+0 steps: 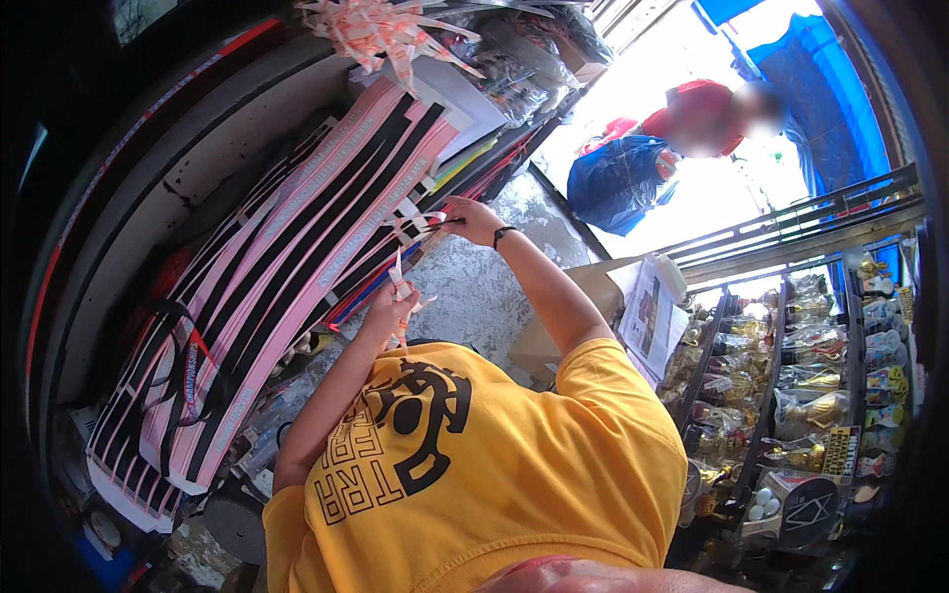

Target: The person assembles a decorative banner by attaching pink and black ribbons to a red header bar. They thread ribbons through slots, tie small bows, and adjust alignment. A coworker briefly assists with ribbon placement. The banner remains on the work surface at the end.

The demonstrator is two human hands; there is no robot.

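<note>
Speckled grey counter (474, 287); pink and black ribbon strips (297, 257) lie across it

Ribbon strips (297, 247) spread left on worktop (484, 287); trophy shelves (791, 395) right; bow (371, 30) far, another person (692, 119) far right.

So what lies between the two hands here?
In the head view, a pale pink ribbon strip stretches from the left hand up to the right hand, over pink-and-black bands.
</note>
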